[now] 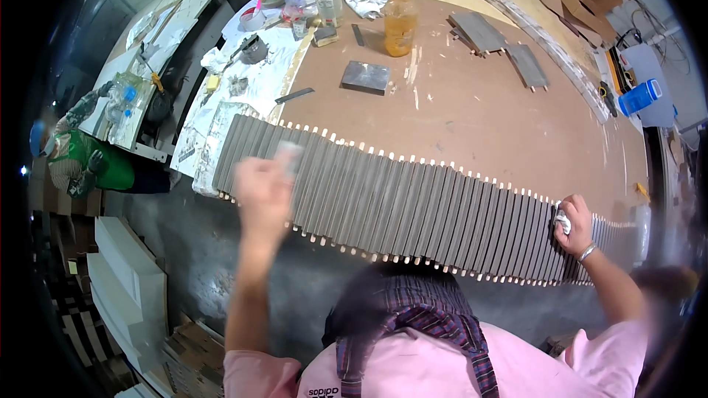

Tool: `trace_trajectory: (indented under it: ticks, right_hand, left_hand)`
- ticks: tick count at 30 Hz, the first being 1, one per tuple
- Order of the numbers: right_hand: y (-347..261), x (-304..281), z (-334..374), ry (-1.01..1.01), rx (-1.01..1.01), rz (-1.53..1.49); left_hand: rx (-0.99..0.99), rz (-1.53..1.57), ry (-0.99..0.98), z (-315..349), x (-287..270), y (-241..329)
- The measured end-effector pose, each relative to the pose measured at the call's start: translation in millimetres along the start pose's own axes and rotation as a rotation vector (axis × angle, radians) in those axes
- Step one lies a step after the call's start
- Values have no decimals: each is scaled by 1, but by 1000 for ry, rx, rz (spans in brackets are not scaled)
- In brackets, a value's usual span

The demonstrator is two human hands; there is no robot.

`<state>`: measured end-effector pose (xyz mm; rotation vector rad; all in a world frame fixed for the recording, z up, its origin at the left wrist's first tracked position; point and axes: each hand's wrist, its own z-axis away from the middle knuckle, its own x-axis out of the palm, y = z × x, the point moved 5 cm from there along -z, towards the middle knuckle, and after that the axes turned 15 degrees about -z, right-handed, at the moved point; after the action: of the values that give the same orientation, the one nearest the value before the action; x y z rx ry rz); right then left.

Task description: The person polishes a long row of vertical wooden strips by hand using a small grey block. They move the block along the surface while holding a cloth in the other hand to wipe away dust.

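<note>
A long row of slim grey slats with pale peg-like tips point(405, 206) lies side by side along the near edge of the brown-topped desk point(487, 133), directly in front of the person. Two directions matter here: the row as a whole stretches across from left to right, its right part lying lower in the view, while each slat's own long axis points away from the body, its far end leaning slightly to the right.

The left hand point(263, 188) is over the left part of the row, nearer that end than the other hand is; its fingers look closed on a small whitish wad point(288, 153) (the whole hand is blurred, so whether the wad touches the slats I cannot tell). The right hand point(577, 221) is towards the row's right end, well apart from the left one, fingers curled narrowly around a crumpled white cloth point(563, 222) against the slats. Between the two hands lies the broad middle of the row, with neither hand on it.

Beyond the row, away from the person, are a flat dark grey rectangular block point(365, 77) and a clear bottle of amber liquid point(400, 26); both are nearer the left hand than the right
</note>
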<state>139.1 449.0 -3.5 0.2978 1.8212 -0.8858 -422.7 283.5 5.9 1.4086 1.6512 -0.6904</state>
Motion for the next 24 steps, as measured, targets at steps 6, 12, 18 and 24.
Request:
trace_trajectory:
  ticks: [6, 12, 18, 24]
  right_hand:
    - [3, -1, 1, 22, -31, -22]
    - [1, -2, 0, 34, -23, -3]
    - [-1, -2, 0, 56, -16, -37]
    - [3, -1, 2, 45, -22, -26]
  left_hand:
    - [23, -55, -96, -8, 28, -7]
    - [0, 43, -51, -22, 35, 20]
    - [140, -31, -1, -40, 38, 3]
    - [257, 44, -123, -30, 27, 42]
